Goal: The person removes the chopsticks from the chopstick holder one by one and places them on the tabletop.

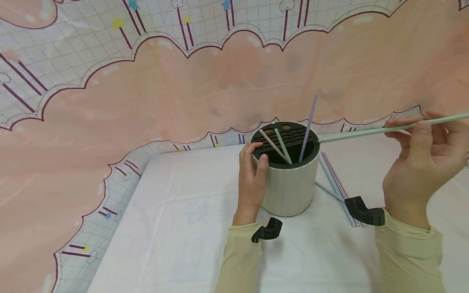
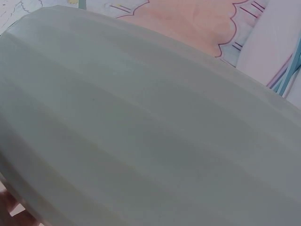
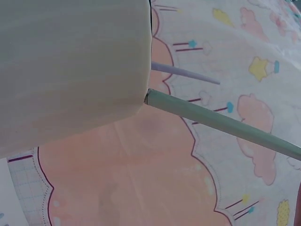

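A cream pen holder (image 1: 289, 191) with a black slotted top (image 1: 280, 136) stands upright on the table. My left hand (image 1: 250, 179) grips its left rim, fingers over the top edge. Between the thumb and fingers of my right hand (image 1: 425, 154) is a long pale green straw (image 1: 355, 134), nearly level. The tip of this straw (image 3: 211, 117) is at the holder's right rim; whether it touches is unclear. A purple straw (image 1: 307, 128), a pink straw (image 1: 272, 143) and a short-looking green straw (image 1: 282, 144) lean in the open compartment. The holder's wall (image 2: 150, 117) fills most of the left wrist view.
Several blue and purple straws (image 1: 336, 187) lie on the white table (image 1: 183, 211), right of the holder. Behind and left hangs a peach cloth (image 1: 165, 101) with cloud outlines. A black wrist mount (image 1: 268, 230) sits on the left sleeve, another mount (image 1: 364, 211) on the right.
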`<state>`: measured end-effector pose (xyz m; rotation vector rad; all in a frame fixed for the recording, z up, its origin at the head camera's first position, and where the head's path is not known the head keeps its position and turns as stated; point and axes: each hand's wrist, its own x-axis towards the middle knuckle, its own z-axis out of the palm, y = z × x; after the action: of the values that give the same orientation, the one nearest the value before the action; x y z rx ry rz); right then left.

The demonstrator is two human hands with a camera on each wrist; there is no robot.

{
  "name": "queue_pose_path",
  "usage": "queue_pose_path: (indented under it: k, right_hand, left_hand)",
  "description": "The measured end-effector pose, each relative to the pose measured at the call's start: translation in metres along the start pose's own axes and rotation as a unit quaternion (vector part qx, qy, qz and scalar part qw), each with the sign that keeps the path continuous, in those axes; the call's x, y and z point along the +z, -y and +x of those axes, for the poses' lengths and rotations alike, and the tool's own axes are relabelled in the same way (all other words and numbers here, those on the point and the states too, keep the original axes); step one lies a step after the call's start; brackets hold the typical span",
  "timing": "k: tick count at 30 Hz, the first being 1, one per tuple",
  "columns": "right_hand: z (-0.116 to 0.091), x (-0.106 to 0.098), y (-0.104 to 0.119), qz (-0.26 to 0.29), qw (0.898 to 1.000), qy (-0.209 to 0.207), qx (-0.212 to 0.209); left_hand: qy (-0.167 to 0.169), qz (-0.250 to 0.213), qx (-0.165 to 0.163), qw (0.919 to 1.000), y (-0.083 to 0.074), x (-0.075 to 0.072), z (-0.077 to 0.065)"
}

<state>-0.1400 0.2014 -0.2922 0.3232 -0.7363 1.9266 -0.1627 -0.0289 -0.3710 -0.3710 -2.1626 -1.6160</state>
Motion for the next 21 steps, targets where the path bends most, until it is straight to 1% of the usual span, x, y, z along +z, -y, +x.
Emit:
queue_pose_path:
  k: [10,15,21]
  right_hand:
    - [0.0025,-0.004,-0.0002,-0.017,1.0,0.004,-0.002]
    - [0.0034,-0.0051,0.0008,-0.036,0.999,-0.003,-0.002]
    - [0.0037,-0.0044,-0.0003,-0.038,0.999,0.003,-0.007]
  left_hand:
    - [-0.007,0.0,0.011,0.9999,0.0013,0.0004,0.0019]
    - [-0.006,0.001,0.008,0.9999,0.0013,0.0003,0.0016]
    - [-0.004,-0.003,0.002,1.0,-0.0005,0.0003,0.001]
